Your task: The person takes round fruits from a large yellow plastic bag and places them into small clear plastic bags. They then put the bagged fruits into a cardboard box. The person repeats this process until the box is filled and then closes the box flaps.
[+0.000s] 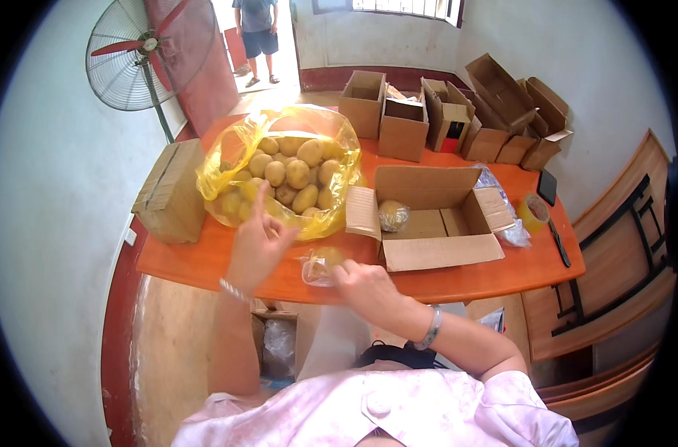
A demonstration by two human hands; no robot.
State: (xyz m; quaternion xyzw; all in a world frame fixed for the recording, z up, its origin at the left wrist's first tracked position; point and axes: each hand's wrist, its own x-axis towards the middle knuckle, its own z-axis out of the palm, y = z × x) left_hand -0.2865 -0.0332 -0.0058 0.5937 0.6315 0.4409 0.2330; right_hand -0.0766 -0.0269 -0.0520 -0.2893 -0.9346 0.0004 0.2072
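A thin clear plastic bag (318,269) with one yellow-brown, potato-like piece of produce (330,256) in it is at the table's near edge. My right hand (369,288) has its fingers curled at the right side of that bag, gripping it. Raised to the left, my left hand (259,246) holds nothing; its index finger points up and its thumb is apart. Beyond it stands a wide-mouthed yellow plastic bag (218,181) full of similar produce (298,174). An open cardboard box (442,254) at right contains one plastic-wrapped piece (393,216) in its left corner.
A closed carton (174,193) stands at the table's left. Several open cartons (404,131) line the back. Tape (533,212), a phone (547,187) and a dark knife-like tool (559,246) lie right. Below is a box of clear plastic (280,339). A person (258,31) stands in the doorway.
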